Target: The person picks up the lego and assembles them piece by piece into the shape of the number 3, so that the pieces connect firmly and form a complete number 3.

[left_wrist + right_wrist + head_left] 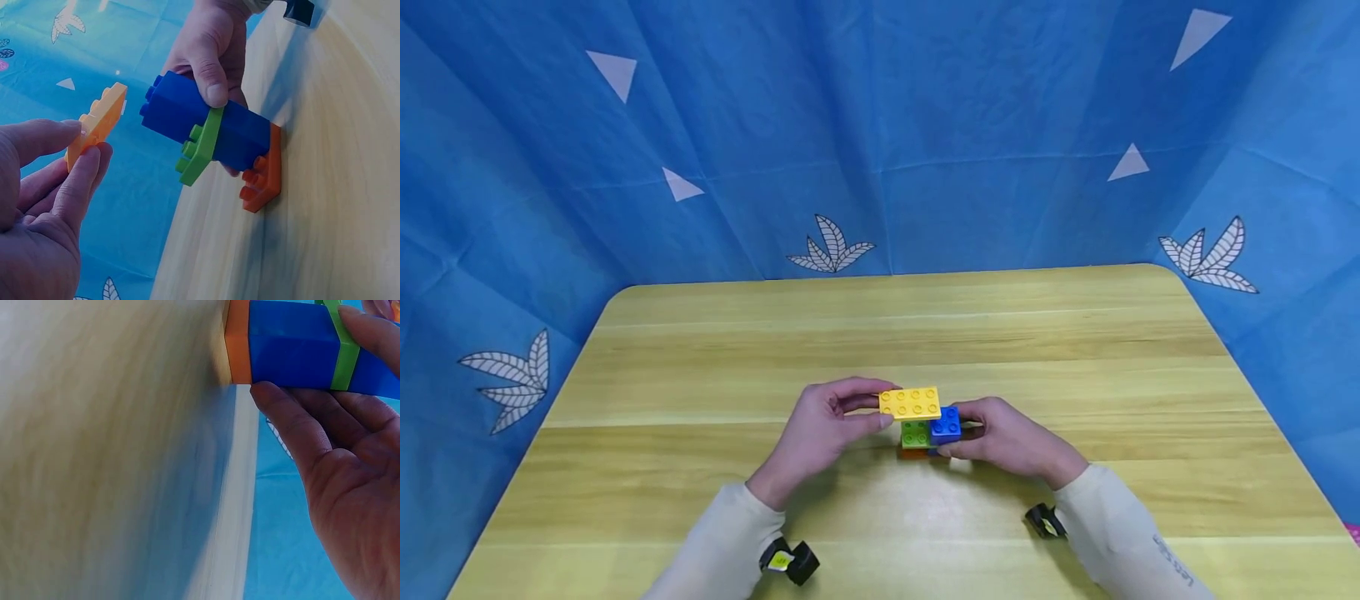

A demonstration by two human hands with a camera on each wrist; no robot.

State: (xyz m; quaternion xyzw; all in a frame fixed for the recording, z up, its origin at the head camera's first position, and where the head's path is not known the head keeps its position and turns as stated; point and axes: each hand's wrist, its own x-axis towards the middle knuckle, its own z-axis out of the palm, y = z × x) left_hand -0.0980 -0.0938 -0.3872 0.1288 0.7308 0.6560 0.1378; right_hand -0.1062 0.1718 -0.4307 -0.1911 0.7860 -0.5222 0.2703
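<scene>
Between thumb and fingers, my left hand pinches a flat yellow toy brick with studs on top. In the head view it overlaps the left part of a brick stack; the left wrist view shows a gap between them. The stack has an orange plate at the bottom on the table, a blue brick, a green plate, then another blue brick on top. The green and orange plates jut out to the left of the blue bricks. My right hand grips the stack from its right side.
A light wooden table lies under the hands. Behind it hangs a blue curtain with white triangles and leaf prints. Black wrist devices sit by the left sleeve and the right sleeve.
</scene>
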